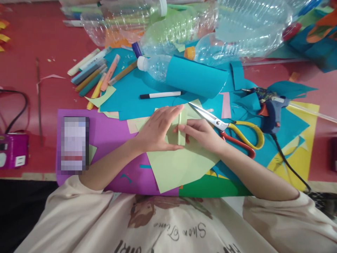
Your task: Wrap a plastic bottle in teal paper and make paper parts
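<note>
A narrow folded piece of pale green paper (182, 137) stands between my hands, above a larger pale green sheet (168, 168). My left hand (155, 131) spans it lengthwise, fingertips at the far end and thumb at the near end. From the other side, my right hand (201, 135) pinches its middle between thumb and fingers; some of those fingertips are hidden. Scissors (218, 123) with one yellow and one red handle lie open just beyond my right hand. A black-and-white marker (160, 95) rests farther away on blue paper.
A bottle wrapped in blue paper (196, 75) lies beyond the marker, with several clear plastic bottles (242, 42) behind. Markers (91, 72) are piled at the left. A glue gun (273, 112) with its cord sits at the right. A phone (75, 144) lies on purple paper (110, 154).
</note>
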`<control>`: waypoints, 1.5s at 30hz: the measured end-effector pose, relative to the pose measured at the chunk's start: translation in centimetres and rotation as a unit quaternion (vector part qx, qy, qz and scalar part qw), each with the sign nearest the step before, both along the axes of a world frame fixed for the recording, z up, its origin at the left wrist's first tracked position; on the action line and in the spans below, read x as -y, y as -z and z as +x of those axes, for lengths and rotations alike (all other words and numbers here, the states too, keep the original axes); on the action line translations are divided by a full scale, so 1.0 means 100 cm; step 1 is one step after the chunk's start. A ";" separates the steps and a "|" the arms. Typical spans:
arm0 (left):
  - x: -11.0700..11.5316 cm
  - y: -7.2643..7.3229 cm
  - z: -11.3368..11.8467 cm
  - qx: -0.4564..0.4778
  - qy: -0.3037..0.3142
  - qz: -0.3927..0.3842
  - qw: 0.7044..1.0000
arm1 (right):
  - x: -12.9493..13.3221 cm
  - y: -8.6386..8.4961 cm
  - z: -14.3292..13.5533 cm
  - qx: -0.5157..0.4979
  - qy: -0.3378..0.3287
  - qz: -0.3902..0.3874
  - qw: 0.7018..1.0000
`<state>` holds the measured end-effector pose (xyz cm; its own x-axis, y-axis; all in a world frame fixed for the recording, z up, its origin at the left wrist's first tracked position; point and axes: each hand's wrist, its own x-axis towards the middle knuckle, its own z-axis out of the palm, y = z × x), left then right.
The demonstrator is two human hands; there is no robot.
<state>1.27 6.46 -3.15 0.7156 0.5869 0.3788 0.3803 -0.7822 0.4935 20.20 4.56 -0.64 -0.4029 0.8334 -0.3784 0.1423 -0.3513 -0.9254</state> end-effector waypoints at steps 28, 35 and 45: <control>0.003 -0.006 0.006 0.200 -0.081 -0.332 0.918 | 0.002 0.005 -0.001 0.012 0.007 0.064 0.998; 0.002 -0.018 0.013 0.248 -0.118 -0.497 0.823 | 0.004 0.003 -0.002 0.056 -0.017 0.102 0.993; -0.001 -0.014 0.013 0.273 -0.159 -0.539 0.780 | 0.002 -0.019 0.013 0.187 -0.028 0.169 0.967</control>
<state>2.55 6.51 -1.77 0.3729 0.8904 -0.2609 -0.0271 0.2915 0.9562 21.49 4.39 1.28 -0.3388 0.9157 -0.2160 0.4988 -0.0198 -0.8665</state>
